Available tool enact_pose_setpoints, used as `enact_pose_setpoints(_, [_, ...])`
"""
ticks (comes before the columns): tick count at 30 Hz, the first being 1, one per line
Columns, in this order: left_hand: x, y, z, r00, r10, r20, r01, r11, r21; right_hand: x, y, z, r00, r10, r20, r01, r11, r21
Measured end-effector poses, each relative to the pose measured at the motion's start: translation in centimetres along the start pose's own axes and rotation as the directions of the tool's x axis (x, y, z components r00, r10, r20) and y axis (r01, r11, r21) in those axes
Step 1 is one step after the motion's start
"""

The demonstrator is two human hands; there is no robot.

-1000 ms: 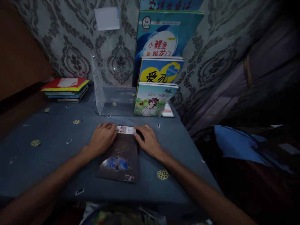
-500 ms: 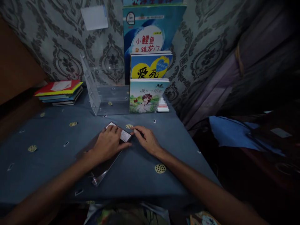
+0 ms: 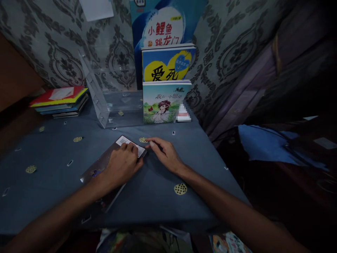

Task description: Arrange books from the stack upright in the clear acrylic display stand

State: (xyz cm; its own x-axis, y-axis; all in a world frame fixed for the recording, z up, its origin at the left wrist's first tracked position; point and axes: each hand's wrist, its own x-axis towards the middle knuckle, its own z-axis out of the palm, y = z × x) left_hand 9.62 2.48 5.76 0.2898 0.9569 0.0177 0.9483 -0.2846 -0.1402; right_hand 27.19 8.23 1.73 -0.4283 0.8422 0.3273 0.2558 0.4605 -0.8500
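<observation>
A thin dark book (image 3: 105,172) lies flat on a blue-grey tablecloth (image 3: 163,196), turned at a slant so its far corner points toward the wall. Its glossy cover is nearly black, with a white barcode label (image 3: 129,143) along the far edge.

Behind it stands a clear acrylic display rack (image 3: 105,105) with stepped tiers. The right half of the rack holds three children's books upright, one behind the other: a green picture book (image 3: 163,102) in front, a blue and yellow book (image 3: 168,63) above it, and a tall blue book (image 3: 165,24) at the back. The left half shows only bare shelves. A stack of books (image 3: 59,102) lies flat at the far left of the table.

The left hand (image 3: 123,167) rests palm down on the far half of the dark book, fingers spread slightly and pressing near the label, gripping nothing. The right hand (image 3: 164,154) lies flat on the cloth just beside the book's far corner, fingers loosely extended, the fingertips near the label; whether they touch it cannot be told.
</observation>
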Motion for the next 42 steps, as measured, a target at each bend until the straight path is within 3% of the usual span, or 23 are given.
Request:
enact_pose_setpoints(12, [-0.2, 0.3, -1.1, 0.992, 0.02, 0.126, -0.026, 0.999, 0.044, 0.1, 0.5, -0.1, 1.0, -0.01, -0.014, 0.01, 1.0, 0.027])
enact_pose_setpoints(18, [-0.4, -1.1, -1.7, 0.972, 0.118, 0.201, -0.125, 0.992, 0.024, -0.1, 0.7, 0.0, 1.0, -0.008, -0.006, 0.008, 1.0, 0.016])
enact_pose_setpoints(28, [-0.9, -1.7, -1.5, 0.977, 0.147, 0.156, -0.146, 0.989, -0.017, -0.3, 0.2, 0.2, 0.993, -0.108, 0.056, 0.105, 0.993, 0.045])
enact_pose_setpoints(36, [-0.4, -1.7, -2.9, 0.965, 0.124, 0.231, -0.108, 0.991, -0.083, -0.4, 0.2, 0.1, 0.991, -0.123, 0.056, 0.12, 0.991, 0.053])
enact_pose_setpoints(42, [-0.5, -2.1, -2.4, 0.977, 0.138, 0.163, -0.116, 0.983, -0.141, -0.4, 0.0, 0.0, 0.992, -0.119, 0.048, 0.116, 0.991, 0.061])
